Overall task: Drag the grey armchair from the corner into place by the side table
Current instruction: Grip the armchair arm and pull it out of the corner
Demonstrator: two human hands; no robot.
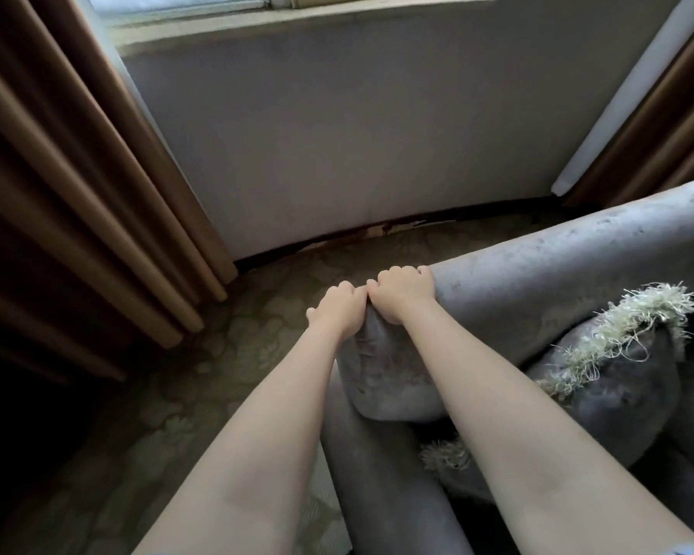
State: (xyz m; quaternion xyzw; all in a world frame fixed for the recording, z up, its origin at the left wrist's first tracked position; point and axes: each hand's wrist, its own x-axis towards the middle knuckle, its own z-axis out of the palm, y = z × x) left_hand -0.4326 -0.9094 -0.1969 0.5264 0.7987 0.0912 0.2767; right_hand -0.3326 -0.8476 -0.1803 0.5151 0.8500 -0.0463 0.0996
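Note:
The grey armchair (545,270) fills the right and lower middle of the view, its rounded back rim curving toward the wall under the window. My left hand (339,310) and my right hand (403,292) sit side by side on the corner of that rim, fingers curled over its far edge and gripping it. Both forearms reach forward from the bottom of the view. A grey cushion with a pale fringe (613,378) lies on the seat. No side table is in view.
Brown curtains (77,194) hang on the left, and another brown curtain (658,126) on the right. A white wall (357,134) below a window sill lies ahead. Patterned carpet (217,374) covers the floor left of the chair.

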